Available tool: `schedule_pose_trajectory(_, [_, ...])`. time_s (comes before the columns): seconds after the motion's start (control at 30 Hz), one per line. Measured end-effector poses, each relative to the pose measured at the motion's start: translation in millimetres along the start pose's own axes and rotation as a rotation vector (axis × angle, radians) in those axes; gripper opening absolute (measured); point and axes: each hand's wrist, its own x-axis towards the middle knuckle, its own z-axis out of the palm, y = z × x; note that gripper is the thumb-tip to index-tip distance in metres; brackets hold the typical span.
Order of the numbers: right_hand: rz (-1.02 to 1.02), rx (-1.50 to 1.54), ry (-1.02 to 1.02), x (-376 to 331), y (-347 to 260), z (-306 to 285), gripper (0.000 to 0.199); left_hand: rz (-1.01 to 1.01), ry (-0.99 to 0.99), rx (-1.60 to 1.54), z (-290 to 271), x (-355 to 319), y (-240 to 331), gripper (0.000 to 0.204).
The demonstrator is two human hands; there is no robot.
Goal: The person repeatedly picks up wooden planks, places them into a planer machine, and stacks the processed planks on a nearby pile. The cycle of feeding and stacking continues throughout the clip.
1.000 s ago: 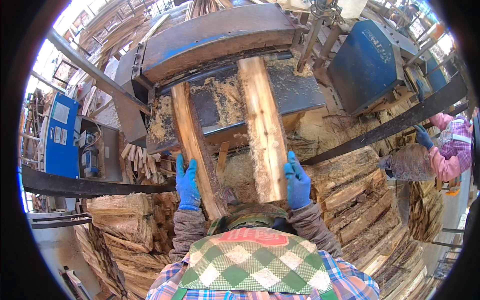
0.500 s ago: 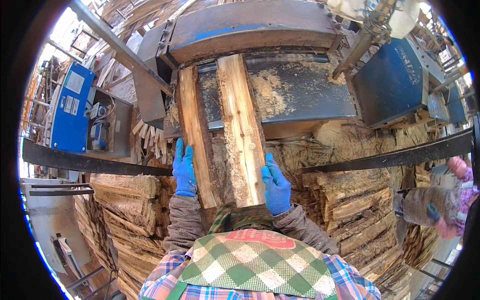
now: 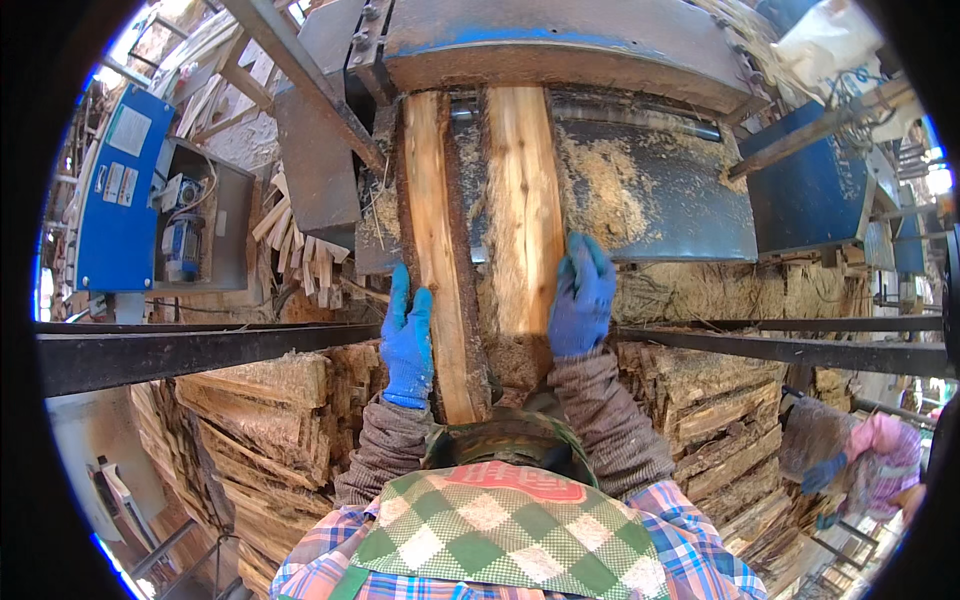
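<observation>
Two rough wooden boards with bark edges lie side by side, their far ends at the opening of a dark metal machine (image 3: 570, 62). My left hand (image 3: 407, 345), in a blue glove, rests along the outer edge of the left board (image 3: 440, 270), fingers stretched and thumb apart. The right board (image 3: 525, 210) is wider and paler. Against its right edge my right hand (image 3: 582, 300), also blue-gloved, has its fingers bent and close together; its grip is partly hidden. Under the boards is a dark feed table (image 3: 690, 200) strewn with sawdust.
Stacks of rough boards stand at left (image 3: 260, 410) and right (image 3: 710, 410), below black metal rails (image 3: 220, 352). A blue control box (image 3: 122, 190) is at far left, and a blue machine housing (image 3: 810, 190) at right. Another person (image 3: 880, 460) works at far right.
The right board has slid farther toward the machine, its near end now ahead of the left board's. My right hand has moved forward along its edge, fingers more bent. The view has shifted.
</observation>
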Motion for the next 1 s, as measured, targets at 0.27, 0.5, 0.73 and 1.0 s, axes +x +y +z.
schedule_pose_trajectory(0.27, [-0.047,-0.466,0.177,97,-3,63,0.043,-0.02,-0.016,0.083,2,-1,15,0.065])
schedule_pose_trajectory(0.5, [0.106,0.111,-0.384,31,-23,15,0.057,-0.015,-0.081,0.157,0,0,13,0.067])
schedule_pose_trajectory(0.73, [0.197,0.035,-0.337,-125,9,-122,0.063,-0.024,-0.45,0.12,93,-61,1,0.079])
schedule_pose_trajectory(1.0, [0.257,0.164,-0.12,-57,2,-192,0.054,0.093,-0.805,0.315,152,-165,35,0.096])
